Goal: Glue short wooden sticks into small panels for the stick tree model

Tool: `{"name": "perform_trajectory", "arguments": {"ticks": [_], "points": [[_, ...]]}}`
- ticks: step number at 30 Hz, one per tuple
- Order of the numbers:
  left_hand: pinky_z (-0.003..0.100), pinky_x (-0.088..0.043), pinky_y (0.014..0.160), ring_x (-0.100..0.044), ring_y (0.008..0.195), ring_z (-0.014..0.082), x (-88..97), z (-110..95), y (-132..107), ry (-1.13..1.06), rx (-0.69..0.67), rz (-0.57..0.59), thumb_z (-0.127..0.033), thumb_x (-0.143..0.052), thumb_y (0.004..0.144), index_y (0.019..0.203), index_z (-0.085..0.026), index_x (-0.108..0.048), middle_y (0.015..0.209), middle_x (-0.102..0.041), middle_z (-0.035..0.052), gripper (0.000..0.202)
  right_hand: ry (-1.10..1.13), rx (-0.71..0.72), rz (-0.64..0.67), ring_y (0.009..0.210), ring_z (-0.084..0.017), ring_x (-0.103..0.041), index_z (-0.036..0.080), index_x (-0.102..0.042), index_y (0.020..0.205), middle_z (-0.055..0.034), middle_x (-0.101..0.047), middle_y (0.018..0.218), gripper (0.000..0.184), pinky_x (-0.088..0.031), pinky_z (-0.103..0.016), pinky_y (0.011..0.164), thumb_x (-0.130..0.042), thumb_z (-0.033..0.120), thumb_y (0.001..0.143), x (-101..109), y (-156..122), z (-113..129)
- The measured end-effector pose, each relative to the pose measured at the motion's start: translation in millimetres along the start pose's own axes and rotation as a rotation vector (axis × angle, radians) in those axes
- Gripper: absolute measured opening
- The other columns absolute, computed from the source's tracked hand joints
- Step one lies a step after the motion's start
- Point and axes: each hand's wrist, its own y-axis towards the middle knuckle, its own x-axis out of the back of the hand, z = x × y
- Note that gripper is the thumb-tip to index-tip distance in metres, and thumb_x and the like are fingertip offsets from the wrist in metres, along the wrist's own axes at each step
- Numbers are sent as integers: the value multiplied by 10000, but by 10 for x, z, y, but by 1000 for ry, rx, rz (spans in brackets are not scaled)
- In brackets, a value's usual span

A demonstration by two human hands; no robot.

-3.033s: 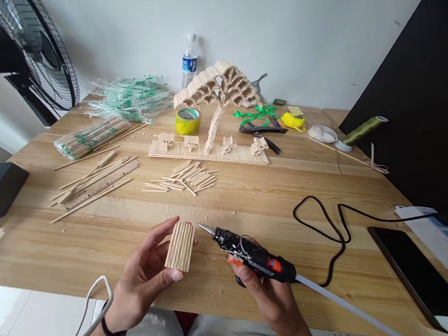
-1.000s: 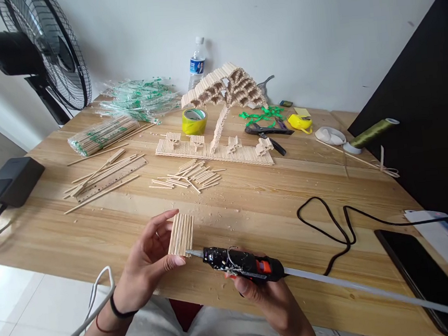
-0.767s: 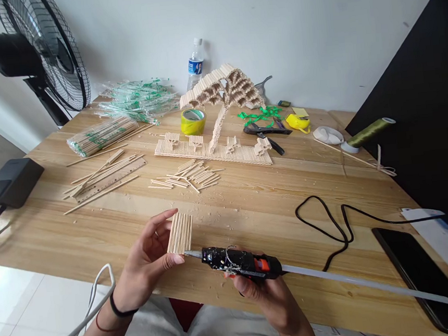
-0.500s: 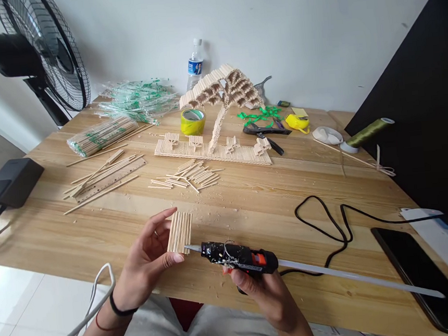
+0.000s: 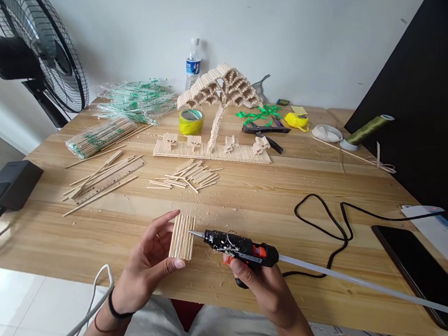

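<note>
Pinching is done by the left grip (image 5: 146, 269): the stick panel (image 5: 182, 238) is held by its edges, thumb at the near end, a fingertip at the far left corner, other fingers partly hidden behind. Edges only are taken, presumably so that the ribbed face is left free and fingers are kept off hot glue. The panel is held up above the near part of the counter (image 5: 265, 190), in front of the torso, ribbed face turned up toward the camera. Its sticks run mainly away from the body, far end leaning slightly right; the long axis follows them.

The glue gun (image 5: 239, 247) is wrapped by the right grip (image 5: 266, 292), palm low on the handle; whether the orange trigger (image 5: 227, 260) is squeezed cannot be told. It is pointed left and slightly away, its long axis across the sticks. The nozzle (image 5: 197, 234) is brought to the panel's right edge, probably for accurate glue placement; touching or just short, cannot be told.

From the gun's rear, a glue stick (image 5: 347, 278) is stretched rightward over the phone (image 5: 413, 271). The black cord (image 5: 328, 263) is left slack at the right, likely for free movement. Farther out, short sticks (image 5: 198, 176) are heaped before the stick model (image 5: 216, 129), seemingly within easy reach. A ruler (image 5: 110, 183) is laid among long sticks at the left, perhaps for measuring.
</note>
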Motion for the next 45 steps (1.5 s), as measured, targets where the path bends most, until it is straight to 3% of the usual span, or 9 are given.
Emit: {"name": "perform_trajectory", "arguments": {"ticks": [13, 18, 23, 28, 34, 40, 45], "points": [[308, -578, 961, -714, 1196, 287, 6, -13, -13, -5, 38, 4, -222, -881, 848, 1478, -314, -649, 1333, -761, 111, 677, 28, 11, 25, 769, -222, -613, 213, -736, 941, -54, -660, 833, 455, -546, -329, 731, -664, 661, 963, 6, -15, -25], [346, -546, 1079, -688, 1302, 317, -5, -32, -1, -16, 36, 46, -230, -889, 840, 1436, -314, -689, 1380, -753, 109, 634, 46, 15, 144, 796, -234, -640, 217, -731, 904, -77, -683, 876, 463, -562, -324, 743, -680, 676, 942, 30, -50, -35], [384, -523, 1144, -619, 1409, 347, -11, -36, 3, -13, 43, 33, -231, -900, 820, 1425, -303, -703, 1453, -716, 116, 640, 16, -3, 163, 760, -228, -612, 225, -695, 857, -70, -659, 843, 463, -559, -327, 722, -681, 681, 934, 28, -42, -41], [392, -525, 1137, -633, 1394, 350, -13, -33, 2, -29, 53, 68, -255, -889, 838, 1435, -310, -693, 1455, -716, 117, 631, 20, -11, 82, 749, -218, -600, 221, -688, 897, -60, -645, 832, 440, -546, -306, 676, -663, 655, 963, -5, -13, -27], [389, -533, 1119, -625, 1404, 351, -5, -28, 3, -24, 56, 53, -245, -888, 843, 1439, -322, -688, 1457, -716, 113, 633, 6, 39, 178, 743, -226, -583, 235, -647, 824, -51, -613, 802, 454, -534, -337, 711, -656, 669, 957, 8, -14, -2], [361, -520, 1149, -620, 1413, 328, -22, -28, 8, -1, -32, 50, -228, -883, 846, 1406, -338, -704, 1537, -655, 101, 598, 11, 119, 122, 809, -233, -587, 225, -674, 876, -75, -620, 910, 440, -516, -336, 724, -633, 650, 983, 4, 41, 48], [372, -516, 1166, -609, 1430, 316, -17, -17, -2, -9, -23, 50, -185, -855, 870, 1438, -360, -670, 1563, -635, 92, 622, 39, 82, 173, 783, -241, -599, 224, -694, 892, -72, -636, 848, 468, -531, -348, 707, -648, 685, 954, 16, 16, 21]]}}
